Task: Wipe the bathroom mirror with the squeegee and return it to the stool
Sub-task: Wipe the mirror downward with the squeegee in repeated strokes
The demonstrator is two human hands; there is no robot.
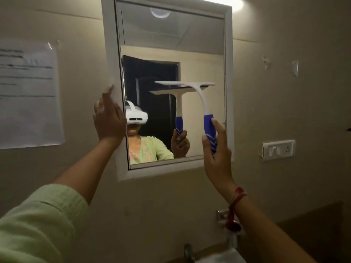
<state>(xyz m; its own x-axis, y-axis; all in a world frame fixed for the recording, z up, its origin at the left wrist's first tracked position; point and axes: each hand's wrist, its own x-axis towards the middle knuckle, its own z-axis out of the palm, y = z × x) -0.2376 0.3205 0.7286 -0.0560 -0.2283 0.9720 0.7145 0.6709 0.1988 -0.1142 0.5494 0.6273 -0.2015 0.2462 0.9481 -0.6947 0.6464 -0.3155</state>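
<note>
A white-framed mirror (112,54) hangs on the beige wall ahead. My right hand (216,154) grips the blue handle of a white squeegee (199,92), held upright. Its blade lies level against the glass at mid-height, toward the right side. My left hand (108,120) rests with straight fingers on the mirror's left frame. The glass reflects the squeegee, my hand and a person in a headset. The stool is out of view.
A printed paper sheet (28,95) is taped to the wall at left. A white switch and socket plate (279,149) sits at right, with small wall hooks (295,68) above it. A tap (188,251) and basin edge show at the bottom.
</note>
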